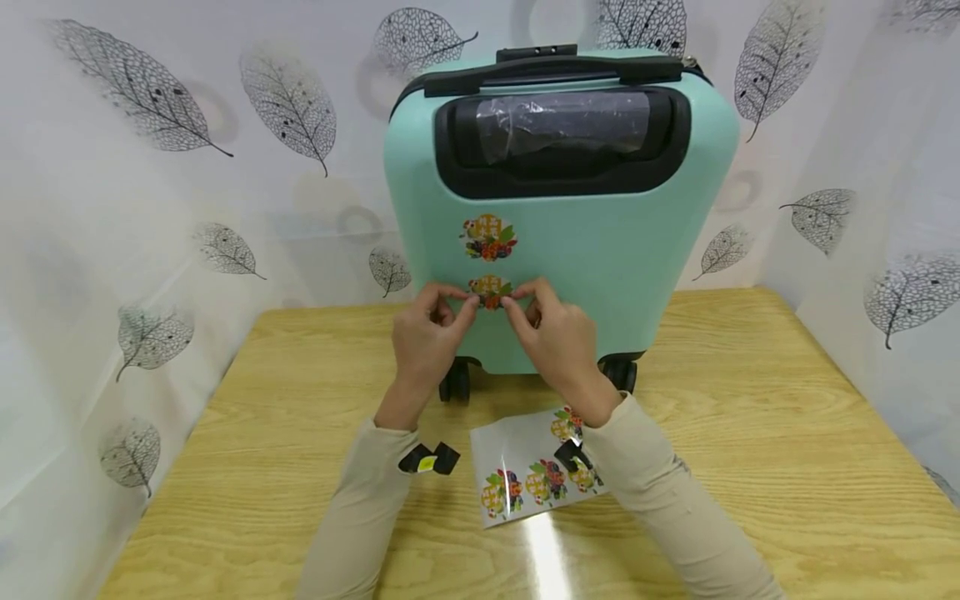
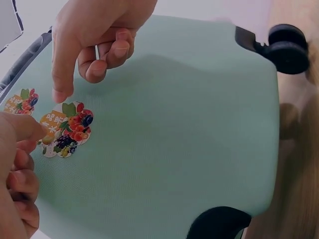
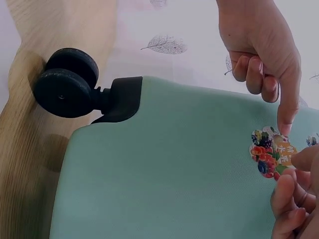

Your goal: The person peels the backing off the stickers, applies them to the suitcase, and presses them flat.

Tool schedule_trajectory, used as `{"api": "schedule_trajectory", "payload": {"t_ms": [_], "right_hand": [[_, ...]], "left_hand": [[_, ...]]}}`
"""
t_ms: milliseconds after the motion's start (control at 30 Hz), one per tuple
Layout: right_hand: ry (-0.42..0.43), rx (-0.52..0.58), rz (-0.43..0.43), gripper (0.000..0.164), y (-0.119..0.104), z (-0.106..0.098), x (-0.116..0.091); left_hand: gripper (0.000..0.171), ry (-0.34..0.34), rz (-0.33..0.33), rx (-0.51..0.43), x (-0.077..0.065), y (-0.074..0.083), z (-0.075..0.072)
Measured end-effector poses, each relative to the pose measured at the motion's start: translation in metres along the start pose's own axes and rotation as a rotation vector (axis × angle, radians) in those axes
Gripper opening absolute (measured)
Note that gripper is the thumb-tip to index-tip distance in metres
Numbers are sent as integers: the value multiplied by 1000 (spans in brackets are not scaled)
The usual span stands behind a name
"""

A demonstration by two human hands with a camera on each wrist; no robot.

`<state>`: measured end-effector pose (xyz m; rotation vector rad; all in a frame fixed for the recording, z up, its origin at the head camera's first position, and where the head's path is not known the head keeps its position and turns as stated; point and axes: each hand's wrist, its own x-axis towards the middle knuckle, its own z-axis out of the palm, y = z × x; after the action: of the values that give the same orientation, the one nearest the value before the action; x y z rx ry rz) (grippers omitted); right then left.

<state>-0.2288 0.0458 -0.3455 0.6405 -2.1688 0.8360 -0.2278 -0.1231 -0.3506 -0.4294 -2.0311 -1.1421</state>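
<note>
A round fruit-print sticker [image 1: 490, 292] lies against the front of an upright mint-green suitcase [image 1: 585, 267], below a matching sticker [image 1: 489, 237]. My left hand [image 1: 426, 337] pinches its left edge between thumb and index finger. On the opposite edge, the thumb and index finger of my right hand [image 1: 558, 337] do the same. In the left wrist view, the right hand [image 2: 99, 35] comes from above and the left hand [image 2: 17, 169] from the lower left, with fingertips on the sticker [image 2: 67, 129]. The other fingers of both hands are curled.
A sheet of several more fruit stickers [image 1: 498, 450] lies on the wooden table [image 1: 300, 433], partly under the right sleeve. Black wheels [image 1: 455, 382] support the suitcase. A leaf-patterned curtain [image 1: 300, 208] hangs behind. Plastic film [image 1: 562, 121] covers the suitcase's recessed handle.
</note>
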Motion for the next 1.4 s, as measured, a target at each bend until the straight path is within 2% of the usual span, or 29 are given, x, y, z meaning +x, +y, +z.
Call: {"api": "schedule_trajectory", "payload": {"t_ms": [233,567,833,1033,1400], "right_hand": [[-49,22,-4,14,-3,2,3],[-104,51,-52,13,-10,3,11],[-189,131,17,14,-10,2,14],[-203,134,47,14,-9,1,15],[-227,152,64,16,-11,1,17]], "left_hand": [[11,-38,12,9,2,3,0],[6,-82,25,56,7,6,0],[7,-94,28,69,9,5,1],[7,-107,27,67,10,7,1],[9,-133,67,85,13,11,0]]}}
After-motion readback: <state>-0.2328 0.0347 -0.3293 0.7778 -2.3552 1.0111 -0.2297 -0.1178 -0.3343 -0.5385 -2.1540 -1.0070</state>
